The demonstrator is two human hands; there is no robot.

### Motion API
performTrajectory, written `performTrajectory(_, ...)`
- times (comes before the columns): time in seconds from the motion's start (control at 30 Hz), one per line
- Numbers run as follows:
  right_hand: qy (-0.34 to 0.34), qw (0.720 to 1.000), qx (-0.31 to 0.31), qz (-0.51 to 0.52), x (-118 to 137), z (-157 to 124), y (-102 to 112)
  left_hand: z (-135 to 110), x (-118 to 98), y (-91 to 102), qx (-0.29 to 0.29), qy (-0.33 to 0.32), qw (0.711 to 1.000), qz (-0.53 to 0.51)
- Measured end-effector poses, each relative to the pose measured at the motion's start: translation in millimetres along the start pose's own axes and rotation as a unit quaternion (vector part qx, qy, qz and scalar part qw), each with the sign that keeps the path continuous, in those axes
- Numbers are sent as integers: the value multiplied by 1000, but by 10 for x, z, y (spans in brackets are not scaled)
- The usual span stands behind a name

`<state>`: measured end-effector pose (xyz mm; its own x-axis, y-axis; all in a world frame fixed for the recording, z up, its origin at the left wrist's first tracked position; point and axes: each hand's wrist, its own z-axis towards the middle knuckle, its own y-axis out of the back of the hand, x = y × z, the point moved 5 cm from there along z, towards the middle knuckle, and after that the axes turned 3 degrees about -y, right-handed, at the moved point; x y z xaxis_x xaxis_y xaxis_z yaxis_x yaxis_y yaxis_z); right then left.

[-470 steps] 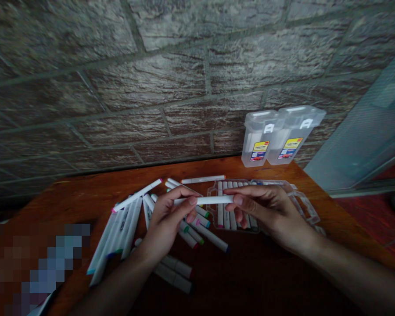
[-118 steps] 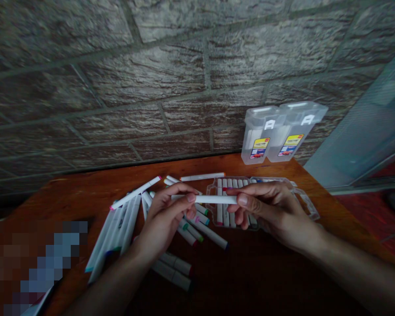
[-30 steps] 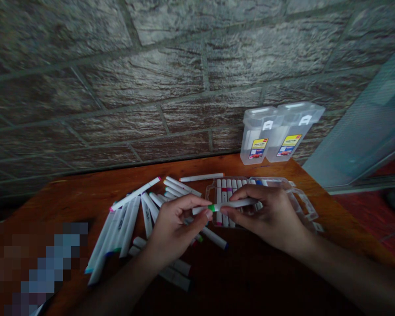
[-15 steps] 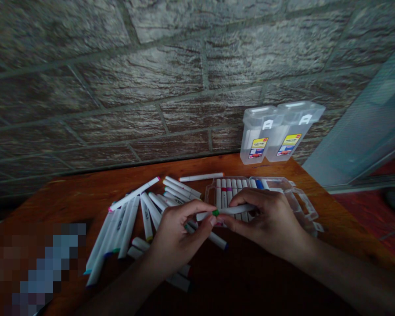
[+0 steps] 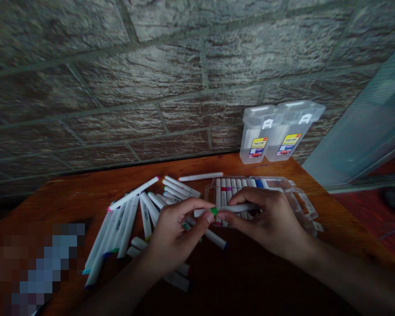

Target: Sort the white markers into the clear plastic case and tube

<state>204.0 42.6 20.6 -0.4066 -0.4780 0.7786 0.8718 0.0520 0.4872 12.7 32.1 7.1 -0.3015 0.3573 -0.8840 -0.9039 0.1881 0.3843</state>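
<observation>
Green-banded marker (image 5: 240,207) is held level above the desk (image 5: 85,193), just over the near left corner of the clear case (image 5: 299,197). Left hand (image 5: 176,235) is closed on the banded end, which is pinched between thumb and forefinger; right hand (image 5: 270,219) is closed on the barrel, with the forefinger laid along the top and the thumb below. Both grips are therefore firm on the one marker. Since half a second ago the hands have been drawn slightly closer and the green band is seen more plainly between the fingertips; compared with a second ago the marker has been lowered toward the case. This is judged to be close handling at the capped end, with the marker not yet released. Against the frame of about four seconds ago, a different picture is noted: there a plain white barrel was held higher, with the hands wider apart and no colour showing. The row of markers (image 5: 232,186) in the case now looks fuller, a blue cap being visible. Loose markers (image 5: 128,219) lie fanned on the desk to the left, a single marker (image 5: 200,177) apart behind them. Two clear storage boxes (image 5: 256,134) stand upright against the wall (image 5: 118,87). A pixelated patch (image 5: 36,267) is noted at lower left.
</observation>
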Motion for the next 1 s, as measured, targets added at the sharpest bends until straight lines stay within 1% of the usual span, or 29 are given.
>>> performTrajectory(0.13, -26, 998, 24, 44, -19, 16, -20, 7, 52, 32, -6, 32, 999, -44)
performTrajectory(0.27, -38, 995, 22, 90, -17, 43, -21, 27, 63, 72, -29, 64, 993, -94)
performTrajectory(0.43, -49, 992, -9, 120, -17, 83, 15, 90, 45, 122, -53, 69, 986, -142)
performTrajectory(0.73, -84, 975, -20, 204, -70, 93, 25, 131, 168, 198, -94, 78, 970, -209)
performTrajectory(0.83, -90, 971, -13, 223, -72, 97, 22, 135, 178, 199, -99, 82, 965, -227)
performTrajectory(1.0, -132, 960, 11, 247, -94, 85, 13, 146, 199, 201, -106, 92, 954, -264)
